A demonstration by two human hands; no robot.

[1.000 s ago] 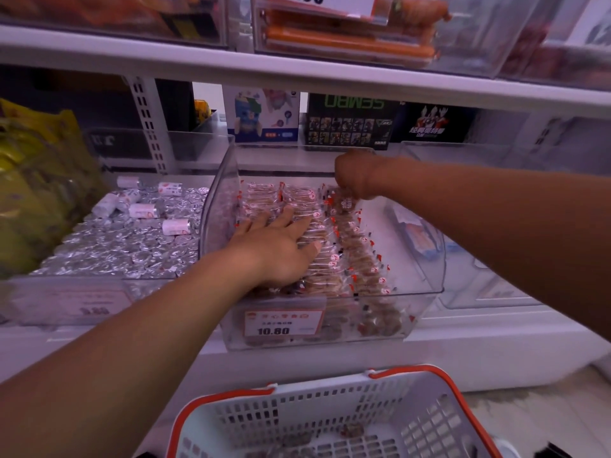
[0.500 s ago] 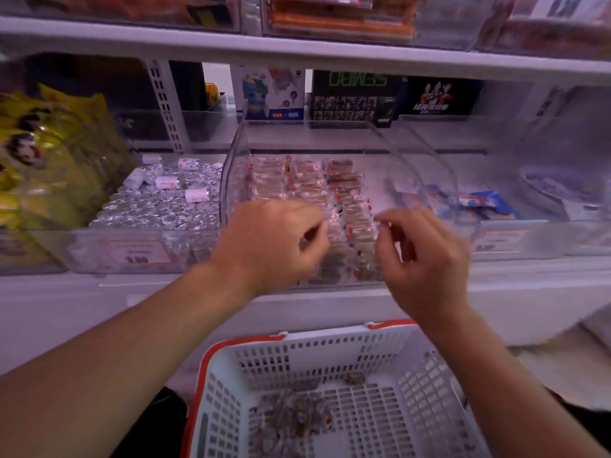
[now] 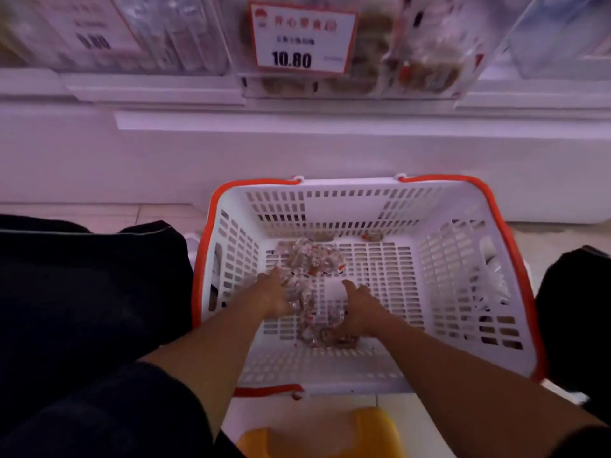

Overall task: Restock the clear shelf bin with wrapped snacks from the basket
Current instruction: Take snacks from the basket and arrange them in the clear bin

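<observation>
Down on the floor (image 3: 558,233) in front of the shelf sits a white basket (image 3: 463,259) with an orange rim, its slotted walls and bottom open to view. Both hands are inside it. A loose pile of wrapped snacks (image 3: 309,262) in clear wrappers with red marks lies on the basket bottom, toward its left half, running from near the far wall down to between the hands. Two stray pieces lie apart against the far wall.

The left hand (image 3: 272,294) rests on the left edge of the pile with fingers spread wide and flat, touching the wrappers. The right hand (image 3: 358,309) is on the right side of the pile, palm turned inward, thumb pointing up and fingers curled down around the nearer snacks; whether it has closed on any of them cannot be told, since the fingertips are hidden under the hand.

Above, at the top of the view, the clear shelf bin (image 3: 426,44) stands on the white shelf (image 3: 297,127), blurred, with brown wrapped snacks showing through its front wall. A price tag (image 3: 302,38) with a red border reading 10.80 is fixed to its front. Another clear bin (image 3: 115,31) stands just beside it on the left with its own blurred tag. Dark trouser legs (image 3: 82,292) flank the basket, and something yellow (image 3: 330,438) lies near the bottom edge.
</observation>
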